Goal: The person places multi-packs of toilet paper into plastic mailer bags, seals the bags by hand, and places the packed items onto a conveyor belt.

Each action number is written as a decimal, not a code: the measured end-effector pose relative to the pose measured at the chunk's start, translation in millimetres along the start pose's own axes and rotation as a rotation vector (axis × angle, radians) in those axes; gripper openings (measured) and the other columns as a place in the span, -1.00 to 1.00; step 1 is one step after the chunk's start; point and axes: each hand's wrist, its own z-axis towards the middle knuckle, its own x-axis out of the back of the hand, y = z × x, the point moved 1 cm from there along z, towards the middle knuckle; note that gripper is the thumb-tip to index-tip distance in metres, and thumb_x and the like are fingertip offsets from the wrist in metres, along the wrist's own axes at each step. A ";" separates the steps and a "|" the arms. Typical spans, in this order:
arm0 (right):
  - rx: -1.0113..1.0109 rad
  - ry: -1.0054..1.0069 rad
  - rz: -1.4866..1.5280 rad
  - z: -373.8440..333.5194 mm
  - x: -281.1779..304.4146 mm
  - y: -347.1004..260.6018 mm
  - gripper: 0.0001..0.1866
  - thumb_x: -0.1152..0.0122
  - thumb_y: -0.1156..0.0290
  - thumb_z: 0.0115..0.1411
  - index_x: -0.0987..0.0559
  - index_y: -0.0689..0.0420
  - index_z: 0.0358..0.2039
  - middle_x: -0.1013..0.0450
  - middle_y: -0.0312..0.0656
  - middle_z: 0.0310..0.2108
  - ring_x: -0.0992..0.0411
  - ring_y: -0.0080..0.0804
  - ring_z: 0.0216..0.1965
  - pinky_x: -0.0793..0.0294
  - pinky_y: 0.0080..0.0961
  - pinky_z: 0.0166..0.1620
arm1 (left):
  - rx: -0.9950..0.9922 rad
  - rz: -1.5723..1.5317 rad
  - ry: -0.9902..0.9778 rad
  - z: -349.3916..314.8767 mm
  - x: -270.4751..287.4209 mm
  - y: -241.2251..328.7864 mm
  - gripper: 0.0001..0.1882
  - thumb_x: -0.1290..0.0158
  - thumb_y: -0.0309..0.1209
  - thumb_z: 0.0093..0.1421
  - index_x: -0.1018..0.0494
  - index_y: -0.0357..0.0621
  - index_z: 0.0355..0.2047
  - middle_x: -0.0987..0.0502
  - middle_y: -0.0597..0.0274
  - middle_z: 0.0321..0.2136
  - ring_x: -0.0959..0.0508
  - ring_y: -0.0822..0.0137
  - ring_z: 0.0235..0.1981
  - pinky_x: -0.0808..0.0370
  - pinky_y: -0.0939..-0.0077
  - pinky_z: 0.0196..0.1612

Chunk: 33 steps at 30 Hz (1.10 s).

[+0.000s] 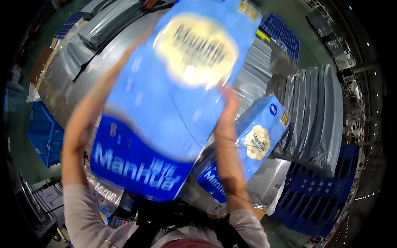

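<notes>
A large light- and dark-blue plastic-wrapped pack point(161, 111), with a cream flower-shaped label, is raised in front of me, tilted and slightly blurred. My right hand point(227, 107) presses against its right side. Along its left side reaches my left arm, and my left hand point(142, 39) lies at the upper left edge, its fingers mostly hidden behind the pack. A second blue pack point(258, 140) of the same look rests on the table to the right, partly covered by my right forearm.
Grey plastic bags point(316, 120) stand in a row at right, above a dark blue pallet point(314, 194). More grey bags point(111, 25) lie at the far left of the metal table point(58, 82), near another person's hand point(149, 3). A blue crate point(44, 134) is at left.
</notes>
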 end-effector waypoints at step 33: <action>0.436 0.352 -1.849 196.8 408.3 -87.0 -0.41 -0.04 0.00 0.00 -0.36 0.25 -0.11 -0.34 0.09 -0.18 -0.26 -0.02 -0.09 -0.16 -0.22 -0.02 | -0.606 0.898 -0.211 195.8 -211.6 -308.8 -0.67 -0.09 -0.45 -0.19 -0.43 -0.21 -0.32 -0.42 0.08 -0.24 -0.28 0.03 -0.01 -0.19 0.21 0.07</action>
